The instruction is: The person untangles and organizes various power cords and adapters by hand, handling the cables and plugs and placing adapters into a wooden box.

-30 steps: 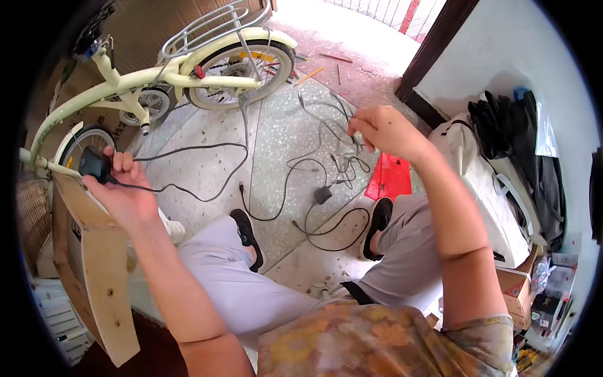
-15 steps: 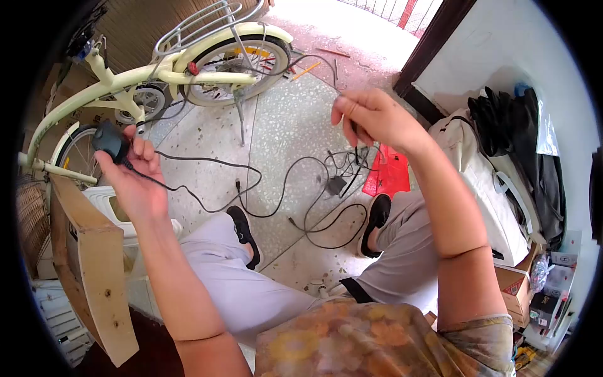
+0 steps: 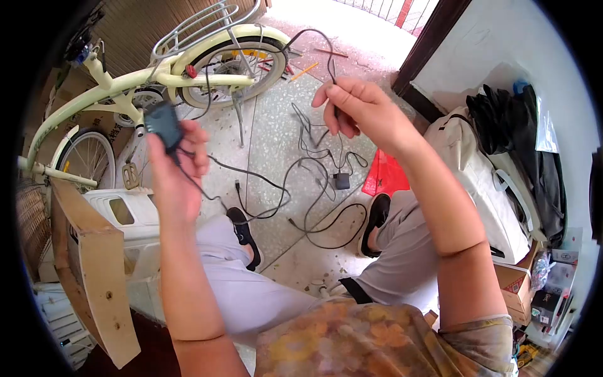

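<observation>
A black power adapter [image 3: 163, 124] is gripped in my left hand [image 3: 178, 182], its cord running down past my fingers. My right hand [image 3: 367, 110] pinches a black cable [image 3: 328, 39], which arcs up and over to the left in front of the bicycle's rear wheel. Below my hands, looped black cords [image 3: 286, 182] lie across the floor between my feet. A smaller black adapter [image 3: 341, 181] rests there beside tangled thin wires [image 3: 308, 135], and a cable plug [image 3: 238, 185] lies near my left shoe.
A pale yellow bicycle [image 3: 169, 76] stands at the left, with pencils [image 3: 304, 71] on the floor behind it. Near my right foot is a red sheet [image 3: 384, 174]. A wooden piece [image 3: 103, 283] and white plastic container [image 3: 125, 210] sit left; a cream bag [image 3: 471, 169] stands right.
My left hand has moved right with the adapter, which has turned. My right hand has shifted slightly left and up. The thin wires now spread farther left, off the red sheet.
</observation>
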A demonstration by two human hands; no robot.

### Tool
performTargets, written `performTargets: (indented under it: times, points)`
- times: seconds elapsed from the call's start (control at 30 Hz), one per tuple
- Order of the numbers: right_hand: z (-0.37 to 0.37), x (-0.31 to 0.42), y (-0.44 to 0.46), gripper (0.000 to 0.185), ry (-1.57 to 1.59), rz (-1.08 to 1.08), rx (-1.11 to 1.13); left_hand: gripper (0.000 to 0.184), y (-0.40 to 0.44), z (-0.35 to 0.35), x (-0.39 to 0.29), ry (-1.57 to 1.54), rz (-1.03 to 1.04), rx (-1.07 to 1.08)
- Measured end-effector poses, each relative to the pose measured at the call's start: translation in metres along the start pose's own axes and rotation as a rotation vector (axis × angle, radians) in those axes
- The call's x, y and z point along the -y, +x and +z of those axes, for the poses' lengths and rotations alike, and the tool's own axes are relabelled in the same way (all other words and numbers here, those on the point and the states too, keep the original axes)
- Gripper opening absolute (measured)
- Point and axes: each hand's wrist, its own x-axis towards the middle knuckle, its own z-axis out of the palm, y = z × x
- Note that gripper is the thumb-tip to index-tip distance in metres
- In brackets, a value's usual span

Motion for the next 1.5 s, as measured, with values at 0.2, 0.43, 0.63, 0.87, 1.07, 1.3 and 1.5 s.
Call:
performTargets:
  times: [0.2, 0.43, 0.63, 0.87, 1.07, 1.3, 1.5]
  points:
    - [0.020, -0.010, -0.002, 0.028, 0.020, 0.227, 0.242, 0.059, -0.011, 0.035, 0.032, 0.047, -0.263, 0.236]
    - [0.045, -0.018, -0.008, 0.032, -0.064, 0.319, 0.508, 0.060, -0.013, 0.040, 0.022, -0.203, -0.301, 0.367]
    - [0.036, -0.057, -0.008, 0.016, -0.152, 0.111, 0.526, 0.058, -0.002, 0.006, -0.016, -0.370, -0.046, 0.305]
    - [0.027, -0.049, -0.004, 0.012, -0.478, 0.111, 0.352, 0.054, -0.010, -0.004, -0.027, -0.264, 0.034, 0.166]
    - [0.023, -0.045, -0.007, 0.024, -0.854, -0.253, 0.118, 0.050, -0.014, 0.003, -0.032, -0.276, 0.099, 0.168]
    - [0.007, -0.040, -0.011, 0.043, -0.727, -0.337, -0.179, 0.050, -0.014, -0.003, -0.036, -0.266, 0.128, 0.115]
    - [-0.025, -0.047, -0.013, 0.023, -0.816, -0.263, -0.258, 0.049, -0.012, -0.025, -0.043, -0.333, 0.207, 0.104]
